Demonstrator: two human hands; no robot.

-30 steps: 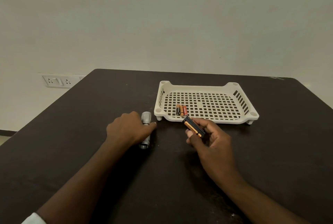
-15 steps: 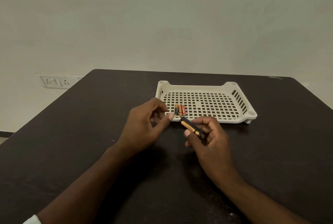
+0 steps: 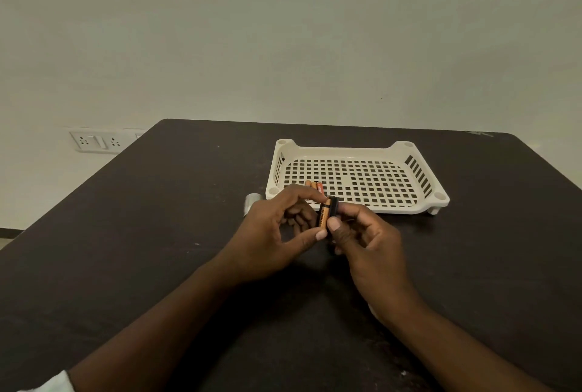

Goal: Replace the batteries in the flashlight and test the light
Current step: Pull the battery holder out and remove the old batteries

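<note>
Battery holder [image 3: 329,213] pinched by both hands, left [image 3: 267,234] and right [image 3: 365,242], just before tray [image 3: 409,207], likely for swapping cells. Flashlight [image 3: 252,204] lying left of tray, spare batteries [image 3: 315,186] inside.

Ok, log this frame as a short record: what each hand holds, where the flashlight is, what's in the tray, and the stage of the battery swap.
left hand: left hand pinches the battery holder from the left
right hand: right hand grips the same battery holder, thumb on its front
battery holder: black, with an orange and black battery showing, held above the table
flashlight: silver flashlight lies on the table behind the left hand, mostly hidden
tray: white tray with loose batteries at its near left
stage: holder out of the flashlight; light not tested
</note>
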